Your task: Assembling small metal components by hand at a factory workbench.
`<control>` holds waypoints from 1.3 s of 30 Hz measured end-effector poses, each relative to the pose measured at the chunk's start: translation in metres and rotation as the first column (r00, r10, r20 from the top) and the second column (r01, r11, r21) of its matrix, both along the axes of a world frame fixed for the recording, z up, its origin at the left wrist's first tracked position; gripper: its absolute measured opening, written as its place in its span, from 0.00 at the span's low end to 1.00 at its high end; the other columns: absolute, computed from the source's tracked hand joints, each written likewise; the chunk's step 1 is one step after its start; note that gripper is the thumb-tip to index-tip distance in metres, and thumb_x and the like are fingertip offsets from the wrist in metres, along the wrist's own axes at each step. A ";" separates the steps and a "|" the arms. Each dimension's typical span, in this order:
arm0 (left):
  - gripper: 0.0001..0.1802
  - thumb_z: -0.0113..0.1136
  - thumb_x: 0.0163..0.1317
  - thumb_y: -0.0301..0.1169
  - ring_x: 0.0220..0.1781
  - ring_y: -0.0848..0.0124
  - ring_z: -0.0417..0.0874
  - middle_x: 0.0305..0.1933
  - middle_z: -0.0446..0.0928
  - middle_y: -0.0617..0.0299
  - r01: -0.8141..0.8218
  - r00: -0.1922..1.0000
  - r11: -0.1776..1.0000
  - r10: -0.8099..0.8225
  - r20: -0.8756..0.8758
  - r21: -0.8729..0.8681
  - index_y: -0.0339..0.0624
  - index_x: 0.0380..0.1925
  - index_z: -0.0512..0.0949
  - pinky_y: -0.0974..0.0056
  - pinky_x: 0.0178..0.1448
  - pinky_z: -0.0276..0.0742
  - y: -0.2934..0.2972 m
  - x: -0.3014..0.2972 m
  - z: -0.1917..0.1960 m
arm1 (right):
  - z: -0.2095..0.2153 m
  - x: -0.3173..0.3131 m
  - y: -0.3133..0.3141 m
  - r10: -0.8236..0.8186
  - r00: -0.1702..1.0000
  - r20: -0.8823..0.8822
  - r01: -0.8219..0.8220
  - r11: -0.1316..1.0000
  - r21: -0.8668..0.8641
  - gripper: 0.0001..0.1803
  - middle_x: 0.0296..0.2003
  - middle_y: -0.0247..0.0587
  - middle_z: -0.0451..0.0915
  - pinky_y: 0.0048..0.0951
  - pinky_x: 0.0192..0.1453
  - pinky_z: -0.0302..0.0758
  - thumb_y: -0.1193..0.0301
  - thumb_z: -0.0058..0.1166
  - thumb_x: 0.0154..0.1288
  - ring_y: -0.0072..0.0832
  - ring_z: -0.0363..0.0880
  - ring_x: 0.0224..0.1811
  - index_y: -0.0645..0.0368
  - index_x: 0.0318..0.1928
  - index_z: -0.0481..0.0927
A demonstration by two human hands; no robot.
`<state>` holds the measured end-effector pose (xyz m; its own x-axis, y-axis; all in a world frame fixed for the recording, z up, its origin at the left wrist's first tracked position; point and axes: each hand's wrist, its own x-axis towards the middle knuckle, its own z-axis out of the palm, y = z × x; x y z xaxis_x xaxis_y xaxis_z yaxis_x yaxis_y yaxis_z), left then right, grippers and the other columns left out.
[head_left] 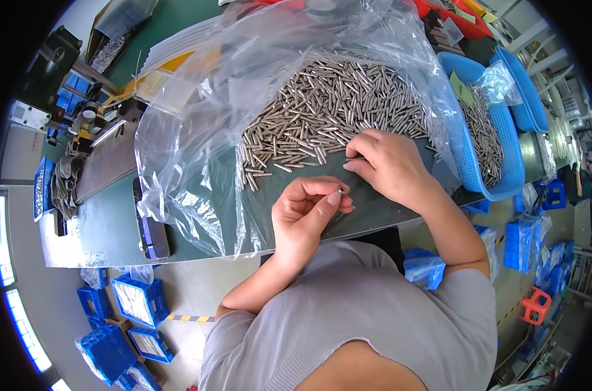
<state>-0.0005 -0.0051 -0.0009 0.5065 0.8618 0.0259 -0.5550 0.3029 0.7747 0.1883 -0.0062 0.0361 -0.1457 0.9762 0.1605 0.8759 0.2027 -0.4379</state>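
Observation:
A big heap of small grey metal pins (335,98) lies on a clear plastic sheet (198,143) spread over the dark green table. My left hand (306,215) is closed in front of the heap, its thumb and fingers pinching a metal pin (341,190) whose round end shows at the thumb tip. To its right, at the heap's near edge, my right hand (390,166) is closed too. Between its thumb and forefinger shows a thin, dark metal pin, mostly hidden by the fingers. The two hands are apart.
At the right stands a blue basket (514,153) holding more pins, with another blue basket (537,117) beyond it. A purple-grey tray-like object (154,238) sits at the table's left front edge. A machine (81,111) is at the far left. Blue crates (140,300) stand on the floor.

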 end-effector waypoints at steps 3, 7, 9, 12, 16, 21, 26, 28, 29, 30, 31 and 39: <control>0.04 0.52 0.62 0.18 0.38 0.70 0.81 0.43 0.77 0.50 -0.001 1.000 1.000 0.001 0.000 0.002 0.31 0.37 0.73 0.65 0.44 0.81 0.000 0.001 0.000 | -0.002 -0.001 0.000 0.027 0.999 0.028 -0.028 0.999 0.036 0.10 0.27 0.38 0.75 0.35 0.30 0.71 0.70 0.61 0.50 0.39 0.76 0.29 0.56 0.29 0.73; 0.04 0.52 0.62 0.18 0.38 0.69 0.81 0.42 0.77 0.50 -0.020 1.000 1.000 0.020 -0.006 -0.014 0.31 0.36 0.73 0.65 0.44 0.81 0.001 0.000 0.001 | 0.011 -0.004 -0.001 -0.023 0.966 -0.258 0.010 0.998 -0.054 0.05 0.25 0.34 0.75 0.27 0.29 0.72 0.73 0.57 0.55 0.26 0.77 0.25 0.57 0.30 0.74; 0.04 0.52 0.62 0.17 0.38 0.69 0.81 0.42 0.77 0.50 -0.022 1.000 1.000 0.022 -0.010 -0.012 0.31 0.36 0.73 0.64 0.44 0.81 0.002 0.001 0.002 | 0.010 0.002 -0.004 -0.136 0.703 -0.698 -0.059 0.967 -0.247 0.04 0.28 0.31 0.75 0.18 0.34 0.71 0.75 0.50 0.60 0.15 0.75 0.30 0.61 0.36 0.75; 0.04 0.51 0.62 0.17 0.37 0.69 0.81 0.42 0.77 0.50 -0.030 0.999 0.999 0.030 -0.011 -0.011 0.30 0.36 0.73 0.64 0.44 0.81 0.001 0.001 0.002 | 0.018 -0.002 -0.008 -0.177 0.436 -0.882 -0.190 0.940 -0.282 0.05 0.30 0.31 0.75 0.18 0.37 0.71 0.74 0.49 0.63 0.17 0.76 0.34 0.63 0.37 0.74; 0.04 0.51 0.62 0.17 0.37 0.68 0.81 0.41 0.77 0.51 -0.048 0.998 0.999 0.048 -0.038 -0.017 0.30 0.37 0.72 0.64 0.44 0.81 0.001 0.001 0.002 | 0.018 -0.007 -0.012 -0.175 0.391 -0.904 -0.272 0.916 -0.295 0.05 0.31 0.31 0.76 0.18 0.41 0.72 0.75 0.48 0.65 0.17 0.76 0.36 0.64 0.38 0.74; 0.04 0.51 0.62 0.17 0.37 0.68 0.82 0.40 0.77 0.52 -0.040 0.999 0.999 0.039 -0.021 -0.012 0.30 0.37 0.72 0.64 0.44 0.81 0.001 0.001 0.000 | 0.006 -0.013 -0.013 -0.140 0.405 -0.904 -0.218 0.945 -0.244 0.04 0.29 0.29 0.76 0.16 0.37 0.70 0.76 0.52 0.61 0.12 0.73 0.32 0.62 0.36 0.76; 0.05 0.51 0.61 0.16 0.37 0.67 0.82 0.40 0.77 0.51 -0.079 0.997 0.996 0.079 -0.004 -0.029 0.30 0.37 0.73 0.64 0.44 0.81 0.000 0.003 0.003 | 0.003 -0.012 -0.015 -0.135 0.508 -0.851 -0.219 0.935 -0.279 0.04 0.29 0.27 0.75 0.15 0.37 0.69 0.76 0.55 0.60 0.11 0.73 0.32 0.61 0.35 0.75; 0.04 0.52 0.61 0.18 0.35 0.66 0.81 0.40 0.78 0.48 -0.097 0.995 0.995 0.097 -0.022 -0.012 0.30 0.36 0.74 0.63 0.42 0.81 -0.001 0.004 0.003 | 0.005 -0.013 -0.015 -0.153 0.498 -0.854 -0.227 0.927 -0.299 0.04 0.28 0.27 0.75 0.15 0.37 0.70 0.76 0.55 0.60 0.11 0.73 0.32 0.61 0.35 0.75; 0.04 0.52 0.61 0.18 0.35 0.66 0.81 0.40 0.78 0.48 -0.096 0.995 0.995 0.096 -0.022 -0.011 0.30 0.36 0.74 0.63 0.42 0.81 0.000 0.003 0.002 | 0.006 -0.014 -0.015 -0.171 0.487 -0.856 -0.237 0.918 -0.318 0.03 0.28 0.27 0.75 0.15 0.37 0.70 0.77 0.55 0.60 0.11 0.73 0.32 0.61 0.35 0.75; 0.04 0.52 0.61 0.18 0.35 0.66 0.82 0.40 0.78 0.48 -0.080 0.996 0.997 0.080 -0.025 0.006 0.30 0.36 0.74 0.63 0.42 0.81 0.001 0.002 0.001 | 0.006 -0.015 -0.015 -0.171 0.487 -0.857 -0.236 0.918 -0.317 0.03 0.28 0.27 0.75 0.15 0.37 0.70 0.77 0.55 0.60 0.11 0.73 0.32 0.61 0.35 0.75; 0.04 0.52 0.61 0.18 0.35 0.66 0.82 0.40 0.78 0.48 -0.065 0.997 0.998 0.065 -0.028 0.023 0.29 0.36 0.74 0.64 0.42 0.81 0.001 0.002 0.001 | 0.004 -0.016 -0.016 -0.180 0.469 -0.864 -0.235 0.918 -0.319 0.04 0.28 0.27 0.75 0.15 0.36 0.70 0.77 0.56 0.60 0.12 0.73 0.31 0.61 0.35 0.75; 0.05 0.51 0.61 0.15 0.37 0.67 0.81 0.41 0.77 0.51 -0.034 0.999 0.999 0.035 -0.041 0.020 0.30 0.37 0.73 0.64 0.44 0.80 0.000 0.002 0.000 | 0.001 -0.022 -0.025 -0.103 0.481 -0.871 -0.165 0.965 -0.205 0.05 0.27 0.28 0.75 0.16 0.33 0.70 0.75 0.56 0.60 0.12 0.72 0.30 0.62 0.36 0.76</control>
